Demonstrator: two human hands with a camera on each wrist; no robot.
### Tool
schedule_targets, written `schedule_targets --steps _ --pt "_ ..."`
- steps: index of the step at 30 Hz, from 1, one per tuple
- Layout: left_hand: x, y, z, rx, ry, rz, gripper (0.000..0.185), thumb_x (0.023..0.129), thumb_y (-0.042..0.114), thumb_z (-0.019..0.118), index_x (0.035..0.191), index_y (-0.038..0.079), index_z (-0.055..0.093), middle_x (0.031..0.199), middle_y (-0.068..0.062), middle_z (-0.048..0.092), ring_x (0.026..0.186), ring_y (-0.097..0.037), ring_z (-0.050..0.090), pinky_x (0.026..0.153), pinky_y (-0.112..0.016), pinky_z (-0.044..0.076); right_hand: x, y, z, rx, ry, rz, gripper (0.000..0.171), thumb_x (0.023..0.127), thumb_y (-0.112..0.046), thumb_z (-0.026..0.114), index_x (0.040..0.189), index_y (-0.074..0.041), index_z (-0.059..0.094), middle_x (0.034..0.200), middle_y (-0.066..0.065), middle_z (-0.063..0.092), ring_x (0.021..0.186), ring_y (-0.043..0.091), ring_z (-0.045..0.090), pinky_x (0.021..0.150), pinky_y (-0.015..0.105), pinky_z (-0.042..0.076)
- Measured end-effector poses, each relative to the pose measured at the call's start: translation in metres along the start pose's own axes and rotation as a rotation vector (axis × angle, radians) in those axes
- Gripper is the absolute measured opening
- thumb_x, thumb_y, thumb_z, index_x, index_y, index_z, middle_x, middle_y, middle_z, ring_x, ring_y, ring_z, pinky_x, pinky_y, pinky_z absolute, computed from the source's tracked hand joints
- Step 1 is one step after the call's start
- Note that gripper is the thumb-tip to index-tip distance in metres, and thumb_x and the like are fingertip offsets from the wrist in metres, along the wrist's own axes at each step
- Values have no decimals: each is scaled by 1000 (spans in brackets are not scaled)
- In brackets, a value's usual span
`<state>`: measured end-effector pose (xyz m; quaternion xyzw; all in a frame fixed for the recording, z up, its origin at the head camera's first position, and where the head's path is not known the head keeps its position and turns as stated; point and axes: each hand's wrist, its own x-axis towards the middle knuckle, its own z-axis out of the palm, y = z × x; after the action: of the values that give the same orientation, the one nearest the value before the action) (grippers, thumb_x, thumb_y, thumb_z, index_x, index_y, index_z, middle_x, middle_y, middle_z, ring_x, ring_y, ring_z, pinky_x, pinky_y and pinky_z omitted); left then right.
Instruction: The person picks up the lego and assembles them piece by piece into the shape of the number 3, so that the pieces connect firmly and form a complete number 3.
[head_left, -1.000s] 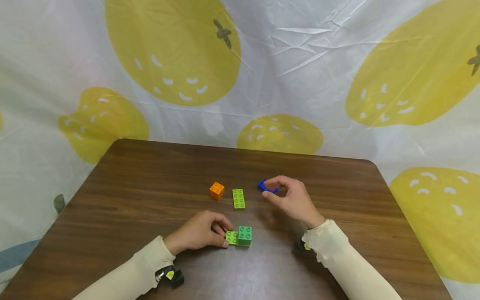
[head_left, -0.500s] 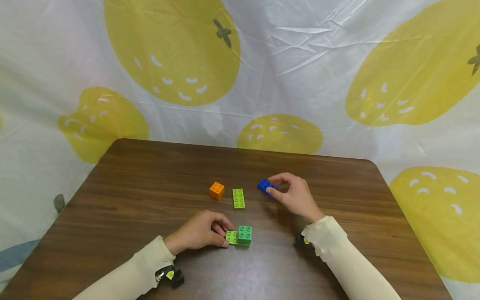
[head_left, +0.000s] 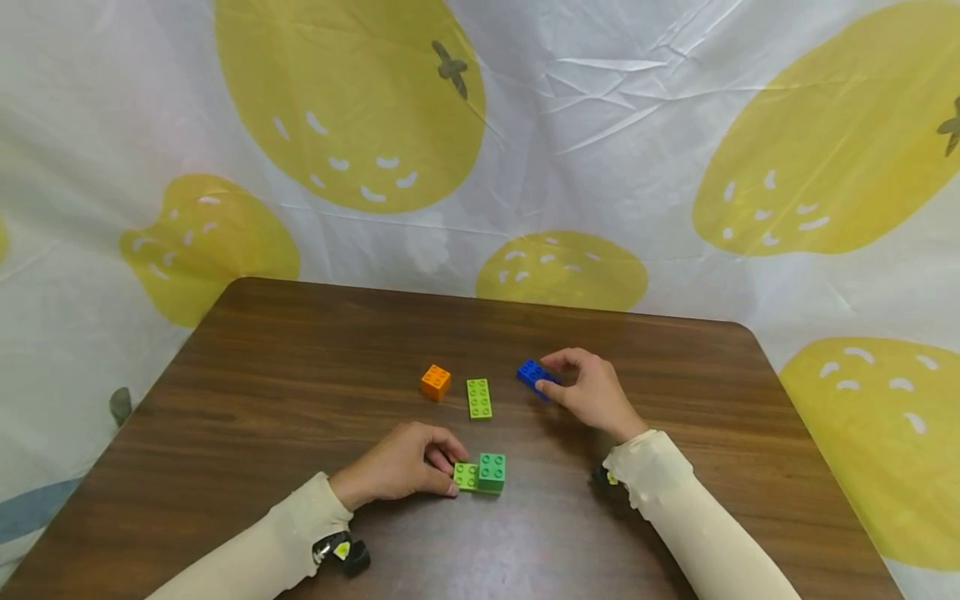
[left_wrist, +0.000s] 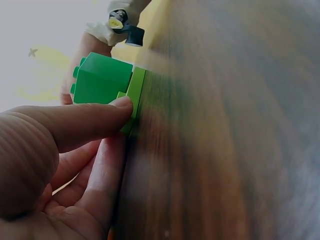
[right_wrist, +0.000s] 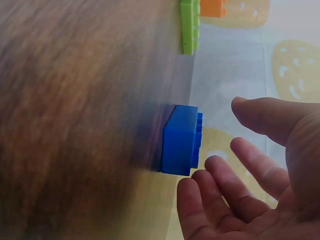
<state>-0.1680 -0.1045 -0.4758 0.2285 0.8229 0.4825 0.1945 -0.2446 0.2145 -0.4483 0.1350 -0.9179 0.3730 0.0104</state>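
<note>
Brown wood table (head_left: 300, 375) bears everything. My left hand (head_left: 397, 471) pinches the lime plate (head_left: 464, 476) under its green brick (head_left: 492, 471), near me. My right hand (head_left: 588, 392) lies loose-fingered beside the blue brick (head_left: 532, 375), seemingly just apart from it.

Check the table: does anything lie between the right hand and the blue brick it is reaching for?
Nothing visible does. The right hand hangs open right beside the blue brick, fingers spread and not yet touching it in the wrist view, with only bare table around. The lime plate and orange brick lie off to its left.
</note>
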Motion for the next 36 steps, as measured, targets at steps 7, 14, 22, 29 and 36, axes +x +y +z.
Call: schedule_targets --steps 7,14,22,29,36 --pt "3 -1 2 2 5 14 34 76 13 94 107 13 79 96 2 78 84 -7 71 73 -20 58 3 5 0 -36 -49 29 38 91 -23 84 125 -9 73 123 11 76 118 32 70 104 53 54" --pt "3 -1 1 -3 1 9 34 76 13 94 107 13 79 96 2 78 83 -5 71 73 -20 58 6 10 3 -67 -82 38 41 92 -21 84 129 -9 72 124 12 76 116 31 71 102 52 56" --pt "2 -2 1 3 3 9 34 76 12 94 106 13 79 95 3 78 83 -6 71 73 -20 57 8 11 2 -115 -91 24 41 92 -17 82 130 -8 73 123 14 77 113 32 72 99 51 56" --pt "1 -1 1 6 1 -5 33 77 12 93 107 15 79 94 5 78 84 -8 72 72 -21 58 7 10 2 -123 -89 20 38 92 -15 81 129 -7 74 124 15 77 116 34 71 102 53 56" --pt "1 -3 2 -8 2 -11 32 77 12 93 107 15 79 94 5 78 84 -9 73 72 -21 58 5 11 1 -113 -70 28 36 92 -14 80 127 -8 75 125 15 76 120 37 69 104 55 54"
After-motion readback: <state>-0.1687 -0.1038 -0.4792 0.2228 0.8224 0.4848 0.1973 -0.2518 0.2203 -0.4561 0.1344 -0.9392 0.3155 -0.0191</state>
